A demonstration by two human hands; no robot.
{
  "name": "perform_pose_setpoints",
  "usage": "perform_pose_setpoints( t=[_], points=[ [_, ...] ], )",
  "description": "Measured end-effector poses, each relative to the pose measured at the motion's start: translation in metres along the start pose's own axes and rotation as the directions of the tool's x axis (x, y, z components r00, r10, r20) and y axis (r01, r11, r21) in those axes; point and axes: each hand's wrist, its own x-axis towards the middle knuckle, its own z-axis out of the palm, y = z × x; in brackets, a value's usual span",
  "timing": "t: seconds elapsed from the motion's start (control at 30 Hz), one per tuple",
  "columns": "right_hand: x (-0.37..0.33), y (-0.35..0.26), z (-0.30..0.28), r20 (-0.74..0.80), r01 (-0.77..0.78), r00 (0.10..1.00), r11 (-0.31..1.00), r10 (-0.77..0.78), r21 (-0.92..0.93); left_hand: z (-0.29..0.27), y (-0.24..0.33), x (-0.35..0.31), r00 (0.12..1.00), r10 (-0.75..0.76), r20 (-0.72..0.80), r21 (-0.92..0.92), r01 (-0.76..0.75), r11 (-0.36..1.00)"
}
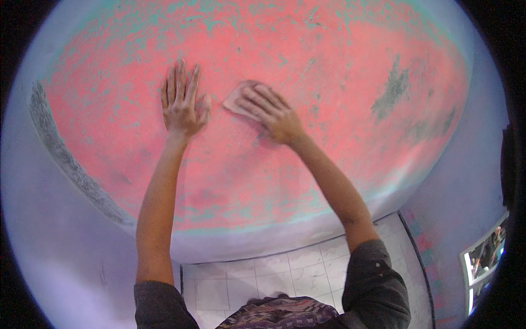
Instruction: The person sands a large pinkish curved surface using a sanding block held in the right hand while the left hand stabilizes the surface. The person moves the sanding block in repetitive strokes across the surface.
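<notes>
A wall (pixel 241 175) fills most of the view, its paint a patchy pink-red with turquoise specks and worn spots. Flat against it, on the left, rests my left hand (pixel 182 104), fingers spread and nothing in it. To its right, my right hand (pixel 268 109) presses a pale, thin sheet (pixel 233 102) to the painted surface. That sheet looks like sandpaper or a folded cloth; I cannot tell which. The palm and fingers cover most of it. Both arms are stretched out upward from the lower edge.
Dark grey patches (pixel 392 89) mark the wall at right, and a rough grey strip (pixel 71 153) runs down its left edge. Bluish side walls (pixel 466 159) flank it. White floor tiles (pixel 274 268) lie below. A white-framed window or mirror (pixel 470 268) is at lower right.
</notes>
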Motion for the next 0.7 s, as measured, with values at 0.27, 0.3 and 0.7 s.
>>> perform_pose_setpoints(
  t=[0.27,0.3,0.7],
  points=[
    [0.022,0.051,-0.025,-0.638,-0.617,0.64,0.781,0.428,-0.094,0.004,0.008,-0.003,1.0,0.002,0.008,-0.019,-0.001,1.0],
    [0.033,0.025,-0.016,-0.59,-0.539,0.7,0.84,0.402,-0.068,0.001,0.003,-0.006,1.0,-0.003,0.015,-0.007,0.003,1.0],
    [0.01,0.06,-0.035,-0.514,-0.541,0.747,0.835,0.422,-0.101,-0.003,-0.005,-0.01,1.0,-0.014,-0.003,-0.042,0.014,0.999]
  ],
)
